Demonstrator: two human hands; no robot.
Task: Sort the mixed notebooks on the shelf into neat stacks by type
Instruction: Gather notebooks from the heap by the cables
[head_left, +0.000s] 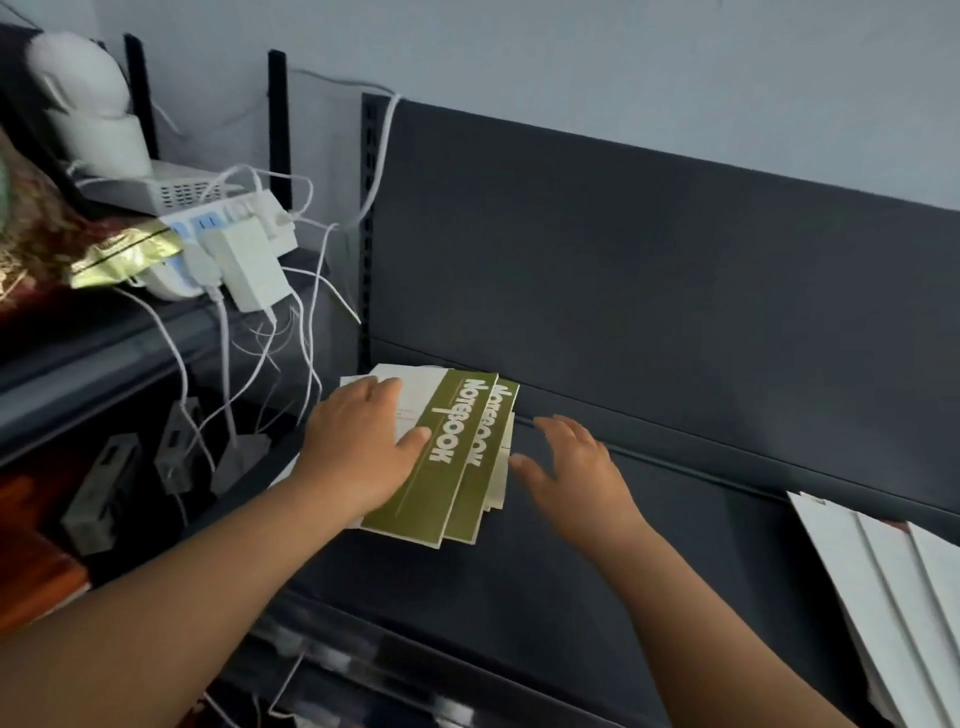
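A fanned pile of olive-green notebooks (451, 467) with white "NOTEBOOK" lettering lies at the left end of the dark grey shelf (649, 545). My left hand (358, 452) rests flat on the pile's left side, fingers straight, thumb on the top cover. Pale cream covers (415, 387) show under and beyond its fingers. My right hand (571, 462) hovers open just right of the pile, fingers spread, close to the pile's right edge. At the shelf's right end lies a slanted stack of white notebooks (893, 582).
Left of the shelf, a white power strip with adapters (234, 249) trails several white cables. A white camera-like device (88, 104) and a gold foil packet (124, 254) sit on the neighbouring shelf. The dark back panel (649, 270) rises behind the notebooks.
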